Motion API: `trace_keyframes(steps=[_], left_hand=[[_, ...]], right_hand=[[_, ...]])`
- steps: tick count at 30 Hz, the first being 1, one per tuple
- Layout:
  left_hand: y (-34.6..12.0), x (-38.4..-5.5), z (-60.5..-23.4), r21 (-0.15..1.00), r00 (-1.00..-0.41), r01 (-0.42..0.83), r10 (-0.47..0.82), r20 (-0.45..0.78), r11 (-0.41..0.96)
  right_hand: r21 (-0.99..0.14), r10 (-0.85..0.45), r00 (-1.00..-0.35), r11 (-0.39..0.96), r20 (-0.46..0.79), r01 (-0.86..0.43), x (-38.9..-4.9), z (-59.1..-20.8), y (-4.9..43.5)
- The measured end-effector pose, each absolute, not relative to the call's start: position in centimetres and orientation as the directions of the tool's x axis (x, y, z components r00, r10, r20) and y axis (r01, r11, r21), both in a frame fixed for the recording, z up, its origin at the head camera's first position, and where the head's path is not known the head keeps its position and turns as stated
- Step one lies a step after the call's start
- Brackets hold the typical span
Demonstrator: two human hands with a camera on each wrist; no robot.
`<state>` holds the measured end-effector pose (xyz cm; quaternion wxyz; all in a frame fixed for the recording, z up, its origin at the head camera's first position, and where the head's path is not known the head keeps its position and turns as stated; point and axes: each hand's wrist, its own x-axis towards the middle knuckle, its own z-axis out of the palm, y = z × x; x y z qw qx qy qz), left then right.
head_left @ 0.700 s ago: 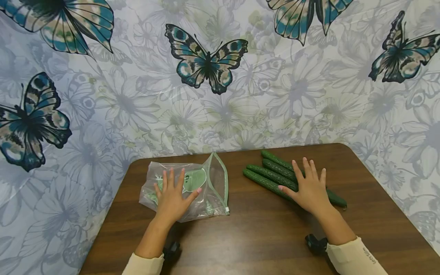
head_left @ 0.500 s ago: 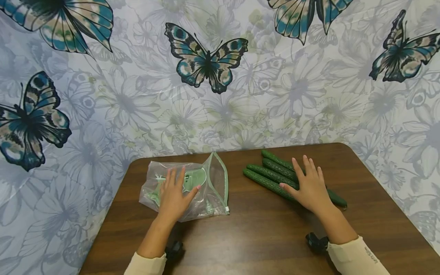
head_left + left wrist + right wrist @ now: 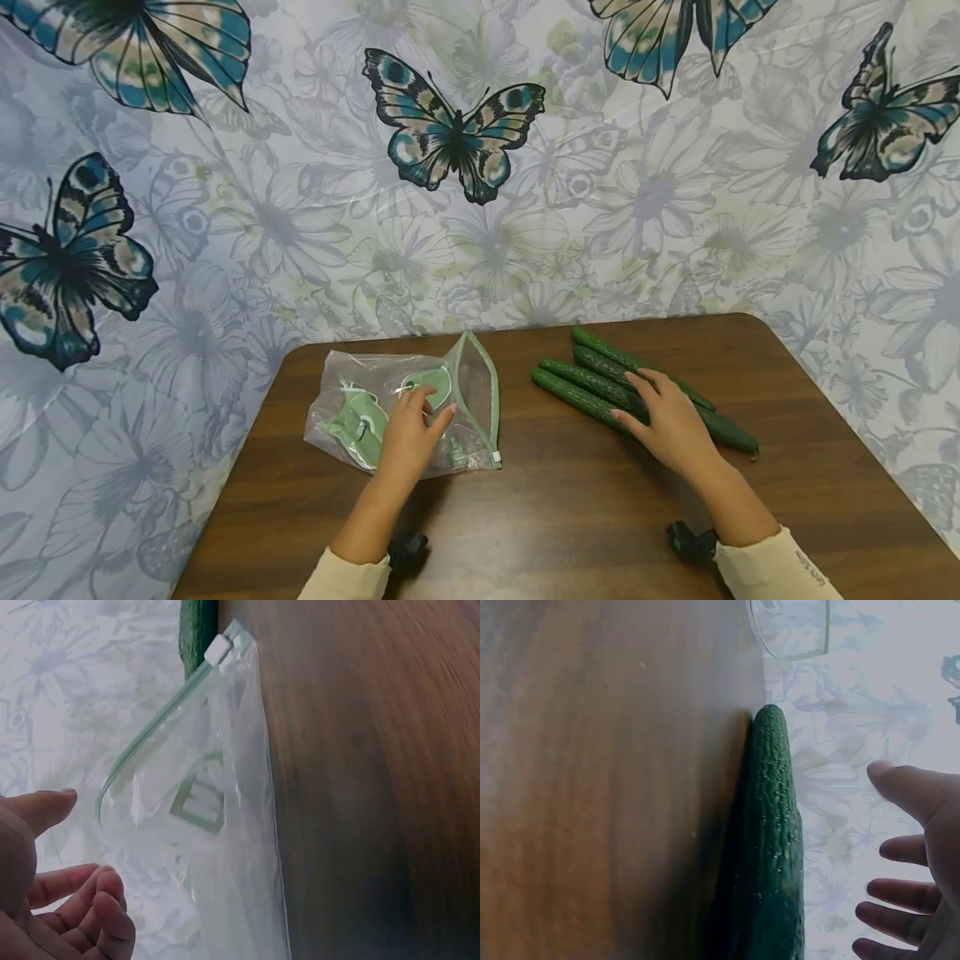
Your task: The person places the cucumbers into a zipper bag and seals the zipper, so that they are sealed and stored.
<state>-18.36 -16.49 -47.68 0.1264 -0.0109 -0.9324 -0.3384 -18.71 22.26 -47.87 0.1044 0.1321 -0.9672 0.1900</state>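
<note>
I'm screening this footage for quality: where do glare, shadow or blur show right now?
Head: mostly crisp, with a pale sheen on the table; left wrist: soft and hazy, small glints on the bag; right wrist: the backdrop washed out nearly white toward upper right, a dark shadow beside the cucumber.

Passage: a lane of tabletop separates the plastic bag from the cucumbers and continues nearward between the left forearm and right forearm. Obstructions: the bag's green zip edge borders the lane on the left. The left hand obstructs access over the bag's near side; the right hand obstructs access over the cucumbers, which lie close together. The patterned backdrop bounds the far side.
</note>
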Motion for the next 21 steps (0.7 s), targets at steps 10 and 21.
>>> trace_keyframes(steps=[10, 21], left_hand=[[-15.3, -19.5, -48.4, 0.679, -0.980, 0.036, -0.107, 0.167, 0.733], [-14.5, -19.9, -48.9, 0.693, -0.982, -0.002, -0.131, 0.134, 0.721]], right_hand=[[-0.393, -0.207, -0.957, 0.878, 0.203, -0.273, -17.9, -49.2, 22.3], [-0.387, -0.198, -0.966, 0.888, 0.167, -0.249, -17.2, -50.3, 22.5]])
